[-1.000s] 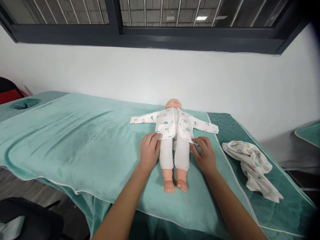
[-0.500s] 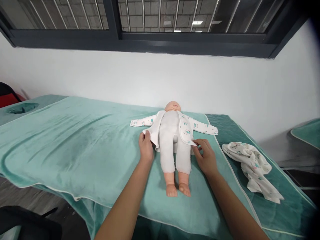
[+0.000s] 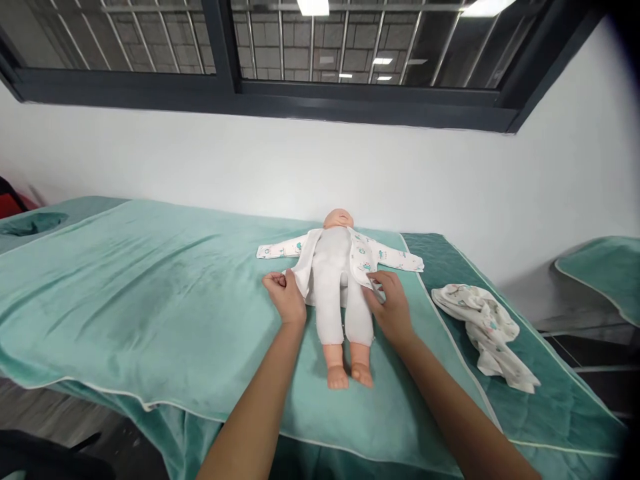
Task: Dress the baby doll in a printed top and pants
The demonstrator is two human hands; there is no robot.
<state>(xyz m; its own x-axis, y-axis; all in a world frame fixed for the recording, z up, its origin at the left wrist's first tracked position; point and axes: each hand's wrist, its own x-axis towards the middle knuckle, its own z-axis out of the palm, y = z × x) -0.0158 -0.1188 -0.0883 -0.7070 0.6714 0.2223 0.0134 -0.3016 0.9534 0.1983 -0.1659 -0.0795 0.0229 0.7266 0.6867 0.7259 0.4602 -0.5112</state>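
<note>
A baby doll (image 3: 330,280) with a white cloth body lies on its back, head toward the wall and bare feet toward me. It wears a white baby shirt (image 3: 363,257) with a small green print, its front open and both sleeves stretched sideways. My left hand (image 3: 287,300) is closed on the edge of the left front flap, which it holds out from the body. At the lower corner of the right flap, my right hand (image 3: 394,308) pinches the cloth between thumb and fingers, close to the doll's hip.
A light green sheet (image 3: 150,287) covers the bed under the doll. Crumpled printed baby clothing (image 3: 487,327) lies on the darker green cover (image 3: 545,400) at right. Behind are a white wall (image 3: 240,163) and a barred window. A dark object (image 3: 45,457) stands at lower left.
My left hand has shifted slightly left, pulling its flap outward. My right hand has moved inward with its flap corner, over the doll's hip. The camera view has tilted up slightly.
</note>
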